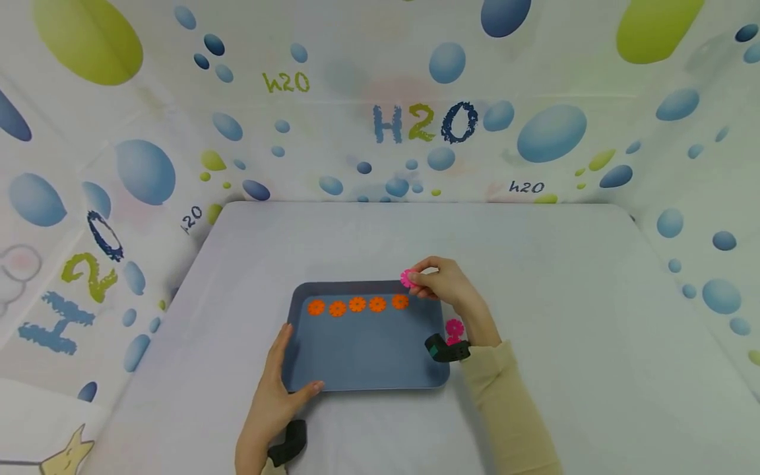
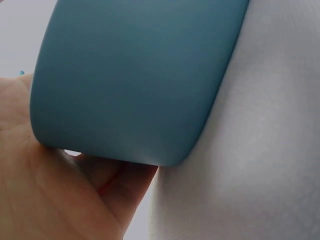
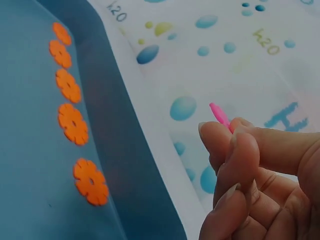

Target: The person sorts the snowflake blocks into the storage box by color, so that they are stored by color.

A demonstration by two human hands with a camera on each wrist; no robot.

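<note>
A shallow blue-grey tray lies on the white table. Its front left corner sits in my left hand, thumb at the front rim and fingers along the left side. Inside, near the far edge, several orange notched flower-shaped discs form a row. My right hand pinches a pink flower-shaped disc between thumb and fingertips, over the tray's far right corner. The right wrist view shows this pink disc edge-on, partly covered by the fingers.
Beside the tray's right edge lie more pink discs, partly covered by the right wrist's black camera. A white cloth with blue and green blobs and H2O lettering hangs behind the table and along its sides.
</note>
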